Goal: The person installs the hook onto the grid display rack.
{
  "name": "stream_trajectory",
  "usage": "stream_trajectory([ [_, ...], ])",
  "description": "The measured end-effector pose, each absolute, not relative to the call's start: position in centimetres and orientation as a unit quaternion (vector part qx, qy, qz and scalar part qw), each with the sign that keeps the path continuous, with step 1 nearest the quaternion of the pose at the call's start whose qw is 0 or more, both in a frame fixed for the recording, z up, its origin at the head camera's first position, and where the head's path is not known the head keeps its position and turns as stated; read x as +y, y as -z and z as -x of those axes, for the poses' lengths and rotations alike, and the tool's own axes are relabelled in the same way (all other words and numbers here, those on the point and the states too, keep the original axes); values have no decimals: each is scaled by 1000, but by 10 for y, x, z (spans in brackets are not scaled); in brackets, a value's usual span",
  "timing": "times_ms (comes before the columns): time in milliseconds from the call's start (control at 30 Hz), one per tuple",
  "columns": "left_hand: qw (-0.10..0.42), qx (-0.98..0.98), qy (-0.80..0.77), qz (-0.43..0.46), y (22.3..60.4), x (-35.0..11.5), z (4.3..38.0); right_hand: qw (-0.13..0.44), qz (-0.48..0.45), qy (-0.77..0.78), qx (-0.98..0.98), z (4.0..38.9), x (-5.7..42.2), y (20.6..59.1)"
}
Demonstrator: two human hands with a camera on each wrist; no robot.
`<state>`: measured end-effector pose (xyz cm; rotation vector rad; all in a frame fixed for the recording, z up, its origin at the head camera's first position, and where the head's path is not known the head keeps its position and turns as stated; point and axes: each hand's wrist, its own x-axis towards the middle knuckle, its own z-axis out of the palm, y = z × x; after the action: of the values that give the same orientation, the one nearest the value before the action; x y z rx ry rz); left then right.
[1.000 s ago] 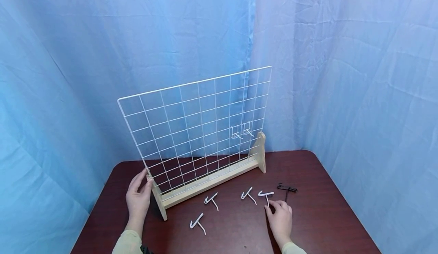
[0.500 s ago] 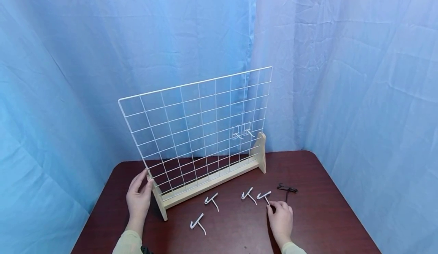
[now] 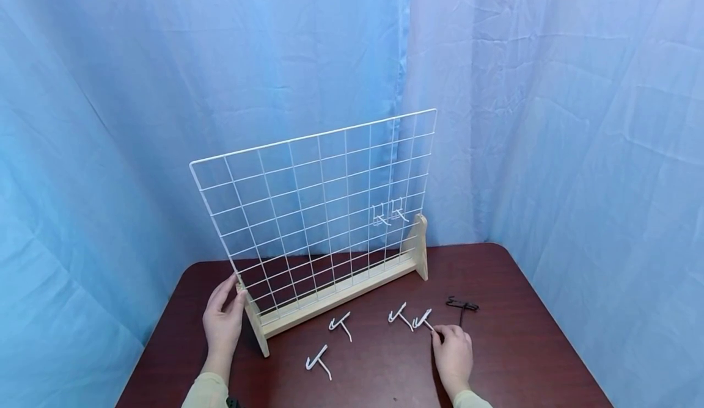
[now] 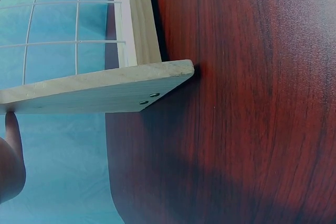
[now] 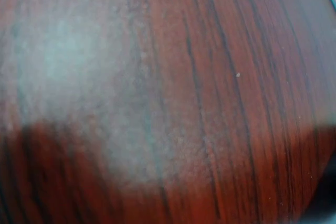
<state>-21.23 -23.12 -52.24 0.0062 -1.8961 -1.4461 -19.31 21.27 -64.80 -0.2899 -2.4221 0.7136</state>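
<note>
A white wire grid panel point(image 3: 319, 135) stands in a pale wooden base point(image 3: 341, 293). My left hand point(image 3: 222, 325) grips the top of the base's left end piece point(image 3: 255, 325); one finger point(image 4: 13, 150) touches that wood in the left wrist view. With thumb and fingers, my right hand point(image 3: 453, 356) pinches the stem of a white display hook point(image 3: 423, 318), whose head points away from me. Just left of it lies another white hook point(image 3: 400, 314). Two white hooks hang low on the grid's right side, one of them the left hook point(image 3: 381, 216).
Two more white hooks, a farther one point(image 3: 341, 324) and a nearer one point(image 3: 317, 360), lie before the base. A black hook point(image 3: 463, 305) lies beyond my right hand. Blue curtains point(image 3: 275, 60) surround the dark red table point(image 3: 522, 341). The right wrist view holds mostly tabletop.
The pinched white hook has turned, its head swinging left and toward the neighbouring hook. My right hand has shifted slightly right. The left hand keeps its grip on the base.
</note>
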Motion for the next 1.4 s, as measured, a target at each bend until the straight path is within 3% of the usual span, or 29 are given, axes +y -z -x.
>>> stream_trajectory([
  [267,371,-741,560,-5,525,-232,213,290,111,-270,-911,193,215,648],
  [700,387,-740,550,17,492,-215,195,352,79,-265,-894,195,216,650],
  [1100,375,-737,562,0,522,-229,212,388,49,-288,-874,200,213,644],
  [1400,371,-737,565,-1,524,-231,213,364,38,-300,-881,206,212,637],
])
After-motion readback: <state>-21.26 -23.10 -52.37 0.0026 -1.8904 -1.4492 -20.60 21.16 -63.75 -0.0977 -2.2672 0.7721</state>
